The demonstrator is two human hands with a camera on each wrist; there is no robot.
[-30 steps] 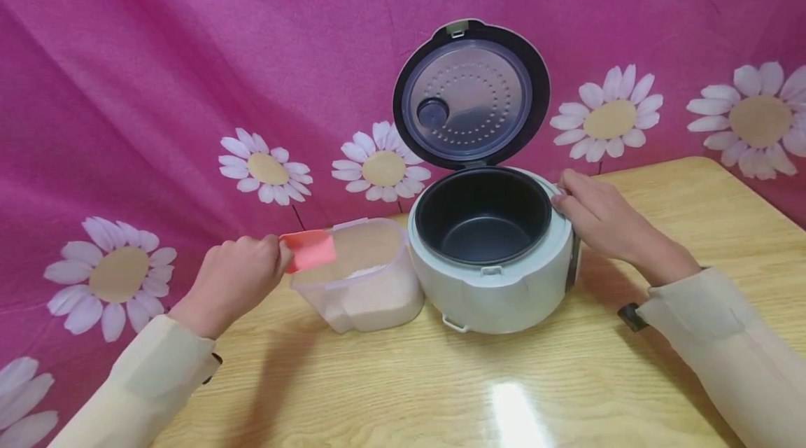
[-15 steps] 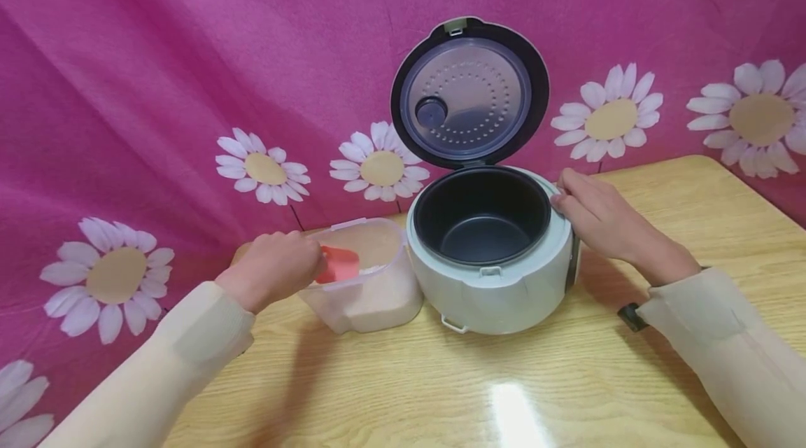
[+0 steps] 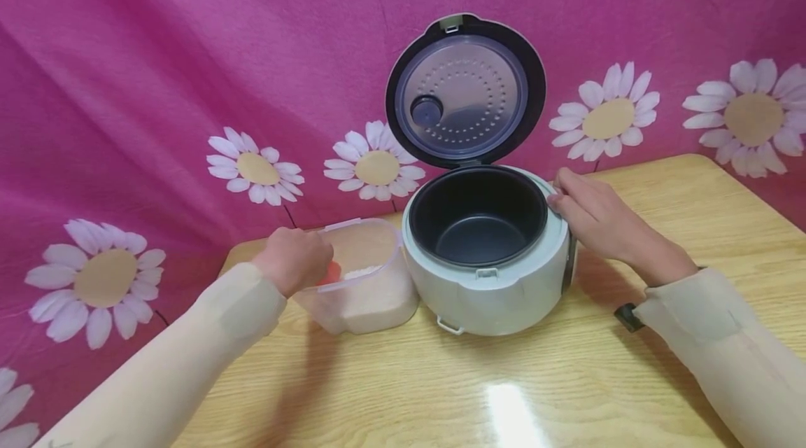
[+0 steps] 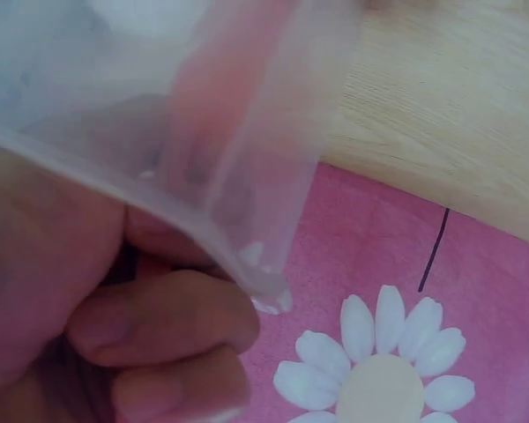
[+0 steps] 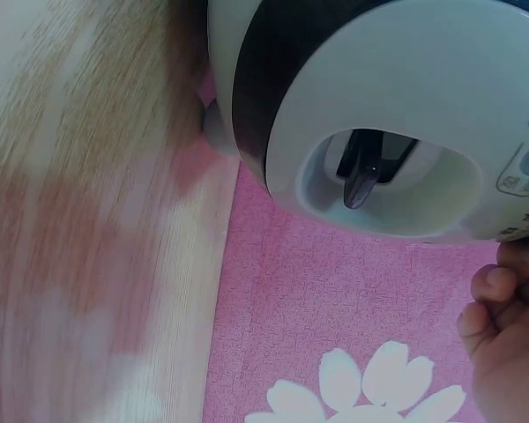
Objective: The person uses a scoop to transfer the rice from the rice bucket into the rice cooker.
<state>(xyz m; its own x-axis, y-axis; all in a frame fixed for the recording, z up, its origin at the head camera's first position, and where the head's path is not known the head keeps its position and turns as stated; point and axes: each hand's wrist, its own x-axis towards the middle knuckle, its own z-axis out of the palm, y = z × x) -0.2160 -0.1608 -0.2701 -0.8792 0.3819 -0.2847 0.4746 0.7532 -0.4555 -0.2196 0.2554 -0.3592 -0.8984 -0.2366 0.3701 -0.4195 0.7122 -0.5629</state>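
My left hand [image 3: 294, 260] grips a coral-red scoop [image 3: 331, 273], reaching over the near-left rim of a translucent rice bin [image 3: 380, 304]. White rice [image 3: 363, 271] lies inside the bin. In the left wrist view, curled fingers [image 4: 172, 322] show outside the bin wall, and the scoop [image 4: 220, 92] appears blurred through the plastic. The scoop's handle is mostly hidden in my fist. A white rice cooker [image 3: 485, 304] stands right beside the bin, lid [image 3: 466, 94] raised, its dark inner pot [image 3: 481, 238] without contents. My right hand [image 3: 595, 217] holds the cooker's right rim.
Both bin and cooker rest on a wooden table [image 3: 403, 385]. Behind them hangs a pink cloth [image 3: 283, 35] printed with white daisies. The cooker's front latch [image 3: 450, 325] juts out low near the bin.
My left hand has moved right and brought the scoop down into the bin, where it is now mostly hidden behind the hand. The right hand stays on the cooker.
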